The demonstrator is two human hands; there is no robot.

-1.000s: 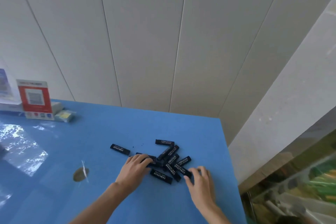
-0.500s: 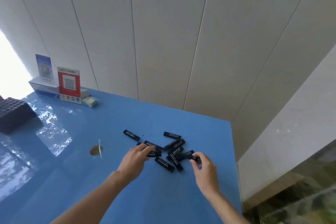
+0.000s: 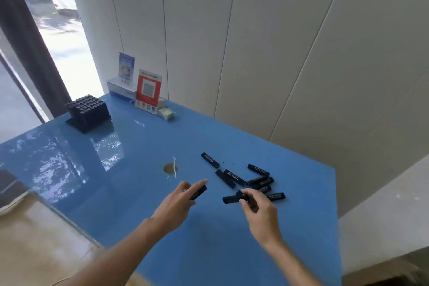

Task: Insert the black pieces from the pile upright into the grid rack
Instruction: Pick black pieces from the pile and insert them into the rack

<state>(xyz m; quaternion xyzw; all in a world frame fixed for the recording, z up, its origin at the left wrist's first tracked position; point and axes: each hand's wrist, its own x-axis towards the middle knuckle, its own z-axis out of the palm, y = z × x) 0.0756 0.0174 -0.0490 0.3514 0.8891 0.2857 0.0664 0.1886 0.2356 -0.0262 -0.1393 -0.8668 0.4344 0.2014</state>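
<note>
Both hands lift black pieces off the blue worktop.

The left hand pinches one piece; the right hand grips another piece. The pile lies near the worktop's right edge, the grid rack at its far left corner.

Head camera looks forward and down — blue table close below.

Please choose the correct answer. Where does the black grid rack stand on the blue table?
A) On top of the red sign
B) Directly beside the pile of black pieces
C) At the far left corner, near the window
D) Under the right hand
C: the grid rack stands at the far left corner of the blue table by the window, well apart from the pile.
</note>
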